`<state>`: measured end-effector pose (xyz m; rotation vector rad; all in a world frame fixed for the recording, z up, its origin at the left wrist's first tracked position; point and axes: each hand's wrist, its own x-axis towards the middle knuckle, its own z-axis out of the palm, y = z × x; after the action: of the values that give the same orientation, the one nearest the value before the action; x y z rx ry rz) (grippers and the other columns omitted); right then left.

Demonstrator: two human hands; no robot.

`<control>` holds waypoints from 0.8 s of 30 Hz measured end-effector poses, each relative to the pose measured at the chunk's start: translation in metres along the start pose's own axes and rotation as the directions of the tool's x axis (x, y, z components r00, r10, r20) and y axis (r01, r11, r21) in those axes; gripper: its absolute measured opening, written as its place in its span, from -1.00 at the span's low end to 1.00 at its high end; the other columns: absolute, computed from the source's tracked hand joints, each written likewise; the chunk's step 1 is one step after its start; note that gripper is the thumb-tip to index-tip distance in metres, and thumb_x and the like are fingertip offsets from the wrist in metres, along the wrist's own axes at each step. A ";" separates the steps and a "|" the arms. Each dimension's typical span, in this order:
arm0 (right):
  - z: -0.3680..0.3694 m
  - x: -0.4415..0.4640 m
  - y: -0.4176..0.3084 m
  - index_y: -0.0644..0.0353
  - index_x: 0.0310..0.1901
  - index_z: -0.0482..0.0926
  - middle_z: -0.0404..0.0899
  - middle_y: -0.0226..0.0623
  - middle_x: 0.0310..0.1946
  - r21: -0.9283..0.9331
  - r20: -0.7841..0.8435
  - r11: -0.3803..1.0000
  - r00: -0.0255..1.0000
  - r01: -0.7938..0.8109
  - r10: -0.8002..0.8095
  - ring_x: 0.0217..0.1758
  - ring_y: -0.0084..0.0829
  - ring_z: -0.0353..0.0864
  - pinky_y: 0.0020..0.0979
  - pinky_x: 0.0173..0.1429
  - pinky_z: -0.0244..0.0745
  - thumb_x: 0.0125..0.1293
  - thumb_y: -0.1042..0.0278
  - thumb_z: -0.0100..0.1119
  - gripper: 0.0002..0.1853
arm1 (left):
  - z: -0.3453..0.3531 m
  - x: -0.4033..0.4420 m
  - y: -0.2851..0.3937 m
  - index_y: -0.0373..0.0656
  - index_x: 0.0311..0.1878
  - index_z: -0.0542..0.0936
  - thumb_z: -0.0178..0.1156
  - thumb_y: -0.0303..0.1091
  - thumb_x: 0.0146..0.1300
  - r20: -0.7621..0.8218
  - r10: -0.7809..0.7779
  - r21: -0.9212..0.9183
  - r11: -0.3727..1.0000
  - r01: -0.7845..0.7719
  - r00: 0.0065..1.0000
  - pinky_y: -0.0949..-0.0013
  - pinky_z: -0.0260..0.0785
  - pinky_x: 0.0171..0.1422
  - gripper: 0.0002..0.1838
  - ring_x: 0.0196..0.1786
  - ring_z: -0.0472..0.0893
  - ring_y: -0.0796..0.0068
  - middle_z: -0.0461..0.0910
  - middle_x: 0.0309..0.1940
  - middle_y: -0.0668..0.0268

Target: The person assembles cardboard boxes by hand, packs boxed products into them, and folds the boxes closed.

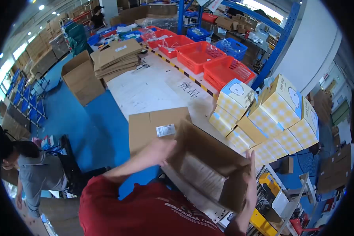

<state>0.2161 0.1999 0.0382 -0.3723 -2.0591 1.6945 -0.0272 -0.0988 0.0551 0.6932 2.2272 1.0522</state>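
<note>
An open, empty-looking cardboard box [208, 165] is held tilted in front of my body, its opening facing up toward the camera. My left hand [165, 148] is closed on its left side, near the upper corner. On the right side, my right hand [249, 183] presses along the outer wall, with the thumb near the rim. Behind the box lies a flat cardboard piece [143, 128] with a white label, at the table's edge. Yellow-and-white checked boxes [277, 106] are stacked just beyond the right hand.
Red baskets [198, 55] line the far side of the white table [153, 88]. Flattened cartons [116, 59] are piled at its far left, beside an open carton [82, 78]. A person [43, 173] is at lower left, another [97, 19] far back.
</note>
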 end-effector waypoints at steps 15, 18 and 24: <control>-0.072 -0.064 0.033 0.45 0.06 0.66 0.70 -0.01 0.14 0.203 0.205 0.924 0.937 -0.324 0.284 0.30 -0.11 0.64 -0.15 0.43 0.48 0.57 -0.05 0.08 -0.44 | 0.115 0.036 -0.012 -0.13 0.42 0.38 0.30 0.22 0.32 0.014 0.614 0.578 0.638 -0.508 0.789 0.03 0.32 0.45 -0.21 0.17 0.55 -0.11 0.52 0.20 0.03; -0.064 -0.064 0.011 0.36 0.13 0.66 0.64 0.06 0.24 -0.450 -0.053 0.880 0.980 0.150 -0.194 0.40 -0.07 0.56 -0.07 0.47 0.46 0.45 -0.03 0.21 -0.47 | 0.139 0.057 -0.049 -0.08 0.46 0.33 0.17 0.23 0.42 -0.227 0.659 0.601 0.674 -0.429 0.718 0.03 0.30 0.47 -0.25 0.23 0.53 -0.07 0.51 0.24 0.04; -0.026 -0.162 0.021 -0.01 0.19 0.73 0.64 -0.15 0.28 -0.531 0.546 0.611 0.788 0.588 -0.284 0.40 -0.05 0.56 -0.06 0.29 0.57 0.16 0.13 0.37 -0.49 | 0.196 0.113 -0.226 -0.15 0.68 0.07 -0.15 0.13 0.67 0.020 0.282 -0.715 0.674 -0.183 0.959 0.12 -0.02 0.70 -0.26 0.65 0.14 0.34 0.11 0.64 0.15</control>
<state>0.3678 0.1503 -0.0058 0.3332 -2.7521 0.6832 -0.0192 -0.0500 -0.2608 0.6648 1.4360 1.7966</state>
